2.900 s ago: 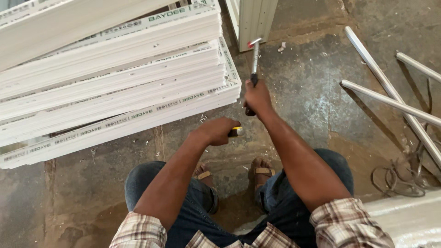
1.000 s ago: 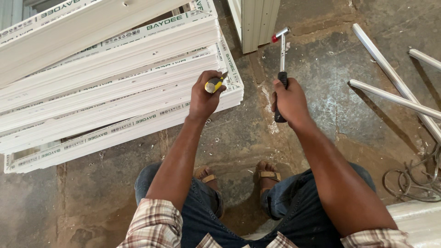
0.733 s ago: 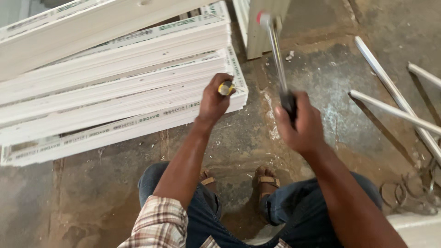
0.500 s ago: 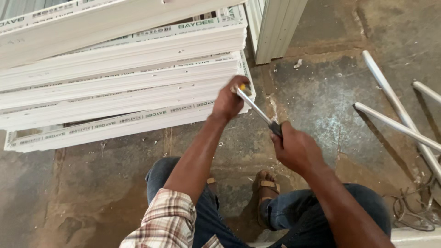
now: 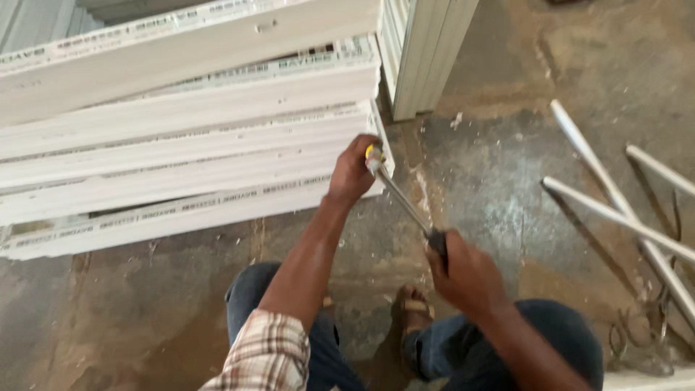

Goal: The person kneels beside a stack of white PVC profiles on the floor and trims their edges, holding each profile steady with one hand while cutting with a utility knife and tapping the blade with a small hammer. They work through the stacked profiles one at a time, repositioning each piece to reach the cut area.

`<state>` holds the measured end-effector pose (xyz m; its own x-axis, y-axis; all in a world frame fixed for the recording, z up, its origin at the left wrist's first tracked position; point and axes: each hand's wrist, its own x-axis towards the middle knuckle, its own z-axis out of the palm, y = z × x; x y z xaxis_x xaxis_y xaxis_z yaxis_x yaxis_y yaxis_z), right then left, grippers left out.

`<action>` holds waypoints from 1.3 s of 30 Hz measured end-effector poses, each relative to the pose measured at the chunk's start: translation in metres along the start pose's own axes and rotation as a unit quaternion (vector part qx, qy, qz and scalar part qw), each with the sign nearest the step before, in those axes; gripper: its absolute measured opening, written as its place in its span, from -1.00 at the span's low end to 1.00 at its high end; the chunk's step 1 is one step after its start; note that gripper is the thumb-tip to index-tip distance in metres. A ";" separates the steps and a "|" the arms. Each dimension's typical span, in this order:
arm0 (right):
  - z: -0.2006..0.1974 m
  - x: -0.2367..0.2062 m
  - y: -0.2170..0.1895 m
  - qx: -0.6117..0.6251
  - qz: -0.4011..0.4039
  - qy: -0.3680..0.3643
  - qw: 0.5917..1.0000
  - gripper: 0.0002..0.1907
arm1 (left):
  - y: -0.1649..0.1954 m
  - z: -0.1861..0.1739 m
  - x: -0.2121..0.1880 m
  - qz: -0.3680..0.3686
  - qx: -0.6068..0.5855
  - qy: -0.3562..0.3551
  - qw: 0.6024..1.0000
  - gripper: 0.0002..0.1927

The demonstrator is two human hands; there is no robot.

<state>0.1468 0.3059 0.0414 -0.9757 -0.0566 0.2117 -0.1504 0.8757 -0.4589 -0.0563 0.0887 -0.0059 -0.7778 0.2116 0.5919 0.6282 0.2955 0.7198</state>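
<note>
Hammer [image 5: 405, 206], raised a moment ago, now down on the yellow-handled chisel [image 5: 373, 153]. Left hand [image 5: 352, 174] grips the chisel against the near white profile [image 5: 181, 210]; right hand [image 5: 467, 271] clenches the hammer handle.

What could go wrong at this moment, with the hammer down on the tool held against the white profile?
The left hand grips the yellow-topped tool just below where the hammer meets it, so a glancing blow could hit the fingers. The tool sits near the end of the white profiles, so it might slip off or chip the edge. The sandalled foot lies below the swing path.
</note>
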 end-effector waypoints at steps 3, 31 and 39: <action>-0.002 -0.003 -0.001 0.124 -0.135 0.078 0.980 -0.67 | -0.002 0.002 -0.002 -0.016 0.007 0.006 1.000 -0.66; 0.004 0.025 0.053 0.162 0.135 0.117 0.970 -0.71 | 0.002 -0.005 0.009 -0.053 -0.027 0.031 0.998 -0.63; 0.030 0.059 0.087 0.484 0.422 0.003 0.767 -0.78 | 0.028 -0.012 0.021 -0.048 -0.016 -0.002 0.999 -0.63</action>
<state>0.0710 0.3644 -0.0115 -0.7910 0.3384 -0.5098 0.4830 -0.1661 -0.8597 -0.0545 0.0898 0.0310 -0.8344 0.1877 0.5183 0.5512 0.2852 0.7841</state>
